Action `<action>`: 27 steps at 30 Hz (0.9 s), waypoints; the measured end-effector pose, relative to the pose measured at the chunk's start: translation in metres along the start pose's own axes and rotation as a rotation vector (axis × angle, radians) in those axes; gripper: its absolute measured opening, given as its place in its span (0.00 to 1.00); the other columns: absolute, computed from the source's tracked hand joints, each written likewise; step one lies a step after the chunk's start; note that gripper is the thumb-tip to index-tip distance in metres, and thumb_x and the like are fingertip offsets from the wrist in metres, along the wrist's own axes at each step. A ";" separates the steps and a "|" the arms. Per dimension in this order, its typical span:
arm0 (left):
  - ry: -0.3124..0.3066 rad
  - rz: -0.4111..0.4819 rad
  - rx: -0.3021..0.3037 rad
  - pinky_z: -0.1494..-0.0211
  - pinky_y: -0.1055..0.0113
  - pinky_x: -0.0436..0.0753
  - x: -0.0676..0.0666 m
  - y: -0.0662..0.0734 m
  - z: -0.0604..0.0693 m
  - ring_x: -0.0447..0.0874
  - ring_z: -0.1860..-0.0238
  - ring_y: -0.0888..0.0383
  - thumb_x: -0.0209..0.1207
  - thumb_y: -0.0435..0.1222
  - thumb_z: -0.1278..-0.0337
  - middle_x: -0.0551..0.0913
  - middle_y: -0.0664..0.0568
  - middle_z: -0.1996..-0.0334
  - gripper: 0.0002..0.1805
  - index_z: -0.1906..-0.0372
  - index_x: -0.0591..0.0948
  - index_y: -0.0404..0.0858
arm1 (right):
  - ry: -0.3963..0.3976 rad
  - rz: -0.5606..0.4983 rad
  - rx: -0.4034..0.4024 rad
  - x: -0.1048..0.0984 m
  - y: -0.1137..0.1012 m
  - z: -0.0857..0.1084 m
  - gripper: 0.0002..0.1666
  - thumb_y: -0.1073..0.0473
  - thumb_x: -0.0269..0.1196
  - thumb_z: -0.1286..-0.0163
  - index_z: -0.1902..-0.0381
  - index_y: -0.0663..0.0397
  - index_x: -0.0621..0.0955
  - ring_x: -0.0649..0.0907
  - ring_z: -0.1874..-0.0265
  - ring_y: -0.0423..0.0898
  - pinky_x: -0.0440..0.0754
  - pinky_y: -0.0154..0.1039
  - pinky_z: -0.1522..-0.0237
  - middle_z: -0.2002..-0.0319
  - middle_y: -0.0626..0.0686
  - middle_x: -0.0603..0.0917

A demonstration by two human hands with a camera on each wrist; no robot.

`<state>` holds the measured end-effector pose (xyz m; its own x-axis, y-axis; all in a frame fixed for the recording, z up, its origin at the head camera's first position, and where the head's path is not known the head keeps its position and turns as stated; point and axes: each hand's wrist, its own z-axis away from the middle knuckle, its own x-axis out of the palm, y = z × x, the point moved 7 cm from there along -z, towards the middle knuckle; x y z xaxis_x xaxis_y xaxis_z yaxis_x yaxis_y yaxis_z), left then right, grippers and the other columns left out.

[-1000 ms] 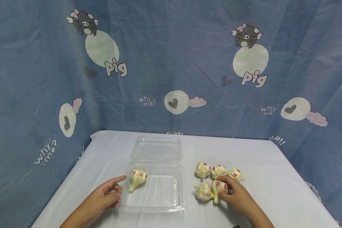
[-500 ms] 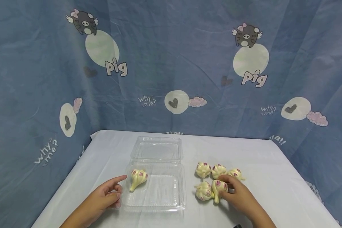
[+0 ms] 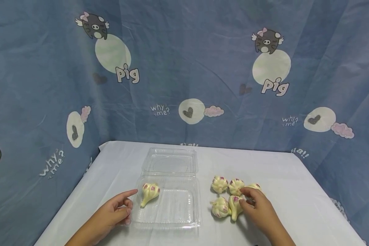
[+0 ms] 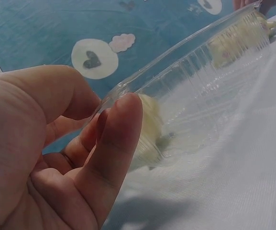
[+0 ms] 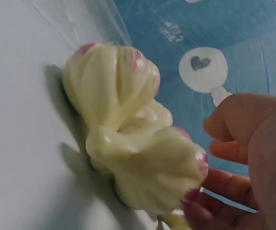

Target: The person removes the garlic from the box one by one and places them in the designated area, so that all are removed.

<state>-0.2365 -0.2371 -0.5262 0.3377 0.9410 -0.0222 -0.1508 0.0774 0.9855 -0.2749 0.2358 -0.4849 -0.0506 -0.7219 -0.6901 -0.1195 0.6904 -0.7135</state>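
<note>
My left hand (image 3: 113, 210) is beside the left edge of a clear plastic clamshell box (image 3: 195, 205), its index finger stretched to the rim and the other fingers loosely bent. One garlic bulb (image 3: 150, 192) lies in the box's left part, stem toward me. To the right, my right hand (image 3: 259, 208) hovers with thumb and index apart beside a garlic bulb (image 3: 234, 205). That same bulb (image 5: 152, 167) shows large in the right wrist view, fingertips close to its purple-marked end; light contact there I cannot tell. Another bulb (image 3: 220, 206) adjoins it on the left.
Behind the nearest bulbs stand a garlic bulb (image 3: 219, 183), a second bulb (image 3: 235, 186) and a third bulb (image 3: 254, 187), partly covered by my right hand. The box's lid (image 3: 170, 162) lies folded back. A blue patterned curtain (image 3: 172, 68) borders the white table (image 3: 120, 160).
My right thumb and index finger have come off the near right garlic bulb, and the hand has shifted slightly right. My left hand has stayed by the box. The head view has tilted slightly.
</note>
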 end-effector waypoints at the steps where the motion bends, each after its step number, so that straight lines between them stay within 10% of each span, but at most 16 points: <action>1: 0.000 0.000 -0.001 0.58 0.64 0.86 0.000 0.000 0.000 0.78 0.65 0.60 0.56 0.30 0.25 0.71 0.49 0.55 0.39 0.18 0.52 0.30 | 0.015 0.005 -0.010 0.000 -0.002 0.001 0.21 0.58 0.67 0.26 0.38 0.56 0.82 0.82 0.37 0.57 0.82 0.47 0.36 0.37 0.55 0.81; 8: 0.011 0.002 -0.004 0.58 0.64 0.87 -0.001 -0.001 -0.001 0.78 0.65 0.59 0.57 0.30 0.26 0.70 0.48 0.54 0.40 0.17 0.52 0.30 | 0.223 0.105 -0.204 0.007 -0.034 0.017 0.19 0.63 0.66 0.28 0.41 0.53 0.83 0.83 0.41 0.55 0.84 0.56 0.41 0.41 0.52 0.80; 13: 0.011 0.003 -0.005 0.58 0.63 0.87 -0.002 -0.004 -0.001 0.78 0.64 0.59 0.57 0.30 0.26 0.70 0.48 0.54 0.40 0.17 0.53 0.31 | 0.321 0.013 -0.466 0.016 -0.063 0.032 0.21 0.72 0.67 0.33 0.45 0.50 0.84 0.83 0.46 0.43 0.82 0.30 0.41 0.45 0.47 0.82; 19: 0.022 -0.002 -0.001 0.58 0.63 0.87 -0.002 -0.004 -0.002 0.78 0.64 0.58 0.58 0.31 0.26 0.71 0.47 0.54 0.39 0.17 0.55 0.32 | 0.188 -0.184 -0.733 0.036 -0.096 0.046 0.25 0.78 0.65 0.36 0.45 0.50 0.83 0.82 0.47 0.41 0.82 0.27 0.43 0.49 0.49 0.83; 27: 0.038 -0.021 0.009 0.57 0.64 0.87 -0.001 -0.001 0.002 0.78 0.64 0.59 0.58 0.31 0.27 0.71 0.47 0.53 0.39 0.18 0.56 0.32 | -0.116 -0.272 -0.664 0.074 -0.128 0.044 0.24 0.72 0.65 0.32 0.42 0.45 0.80 0.83 0.46 0.42 0.88 0.36 0.47 0.47 0.45 0.82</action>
<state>-0.2352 -0.2383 -0.5268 0.3054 0.9510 -0.0487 -0.1358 0.0941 0.9863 -0.2195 0.0960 -0.4504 0.1679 -0.8290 -0.5334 -0.6918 0.2864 -0.6629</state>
